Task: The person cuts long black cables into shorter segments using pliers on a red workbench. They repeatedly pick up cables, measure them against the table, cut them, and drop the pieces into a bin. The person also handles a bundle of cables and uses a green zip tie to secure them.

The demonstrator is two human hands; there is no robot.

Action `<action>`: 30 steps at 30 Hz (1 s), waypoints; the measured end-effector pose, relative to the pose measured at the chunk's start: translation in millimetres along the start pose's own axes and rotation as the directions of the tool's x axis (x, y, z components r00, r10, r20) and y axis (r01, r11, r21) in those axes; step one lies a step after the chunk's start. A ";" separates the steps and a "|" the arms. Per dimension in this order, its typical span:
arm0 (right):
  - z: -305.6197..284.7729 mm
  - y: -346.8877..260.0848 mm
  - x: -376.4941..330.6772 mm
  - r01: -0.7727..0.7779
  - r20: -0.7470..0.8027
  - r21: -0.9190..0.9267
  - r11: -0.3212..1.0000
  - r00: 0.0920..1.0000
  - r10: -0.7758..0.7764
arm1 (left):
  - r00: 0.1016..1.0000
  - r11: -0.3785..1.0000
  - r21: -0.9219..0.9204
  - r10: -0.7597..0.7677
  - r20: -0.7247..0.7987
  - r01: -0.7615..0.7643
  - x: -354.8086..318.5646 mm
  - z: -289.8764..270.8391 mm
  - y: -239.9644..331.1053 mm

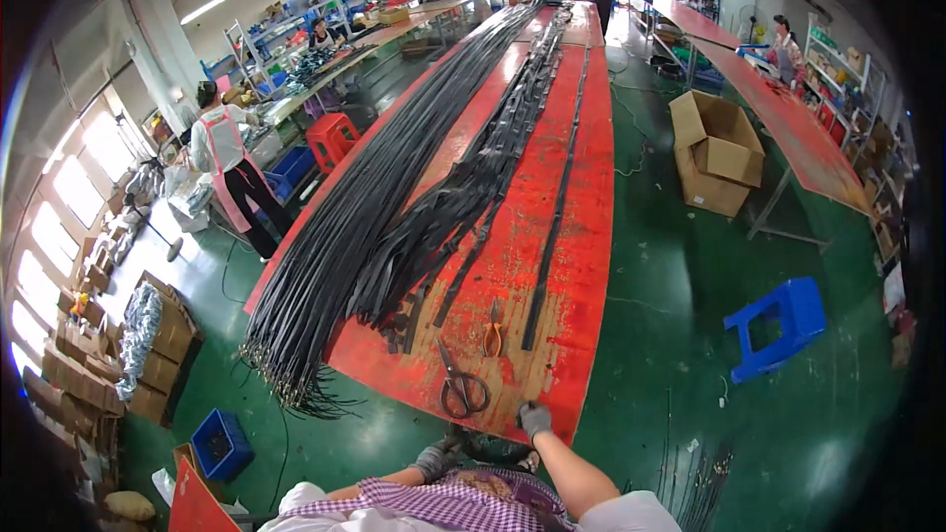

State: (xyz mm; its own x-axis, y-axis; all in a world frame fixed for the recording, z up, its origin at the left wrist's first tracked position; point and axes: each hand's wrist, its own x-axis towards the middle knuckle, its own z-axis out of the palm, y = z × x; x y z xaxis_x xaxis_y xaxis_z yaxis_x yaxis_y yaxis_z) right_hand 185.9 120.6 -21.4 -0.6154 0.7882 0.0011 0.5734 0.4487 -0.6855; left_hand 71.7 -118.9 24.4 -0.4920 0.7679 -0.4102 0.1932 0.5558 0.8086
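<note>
My right hand [535,419], in a grey glove, rests at the near edge of a long red table [581,355]. Its fingers look curled in; what they hold, if anything, does not show. My left hand [438,459], also gloved, is low by my body below the table edge, its fingers mostly hidden. Large scissors [452,368] with dark handles lie left of my right hand. Beyond them are orange-handled pliers [492,339]. A single black strip [558,246] runs lengthwise along the table. Flat black strips [434,222] lie beside a thick bundle of black cables [365,207] with frayed-looking near ends.
Cable ends hang over the table's near left corner. A blue stool [783,325] and an open cardboard box [717,153] stand on the green floor at right. A blue bin [221,443] sits lower left. A person in a pink apron [227,153] stands left; others work farther back.
</note>
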 end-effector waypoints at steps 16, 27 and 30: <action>9.4 -23.0 -311.1 -0.621 0.239 -0.164 0.766 0.728 0.642 | 0.840 0.702 0.631 -0.086 0.535 -0.330 -70.9 -7.8 -22.4; 23.2 7.7 -432.3 -0.743 0.067 -0.102 0.662 0.659 0.749 | 0.988 0.997 0.065 -0.048 0.147 0.038 -36.6 -21.8 92.9; -19.6 -0.4 -428.0 -0.752 0.220 -0.120 0.649 0.617 0.756 | 0.825 0.982 0.136 0.031 0.564 -0.130 -33.2 -13.3 -19.1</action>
State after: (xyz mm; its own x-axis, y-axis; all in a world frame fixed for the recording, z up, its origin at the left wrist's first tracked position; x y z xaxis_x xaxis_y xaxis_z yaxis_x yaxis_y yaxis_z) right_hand 459.7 -208.7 -7.4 -0.0651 0.7328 -0.6773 0.8994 -0.2508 -0.3579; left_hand 73.0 -159.2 28.2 0.0790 0.8305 -0.5514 0.3687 0.4895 0.7902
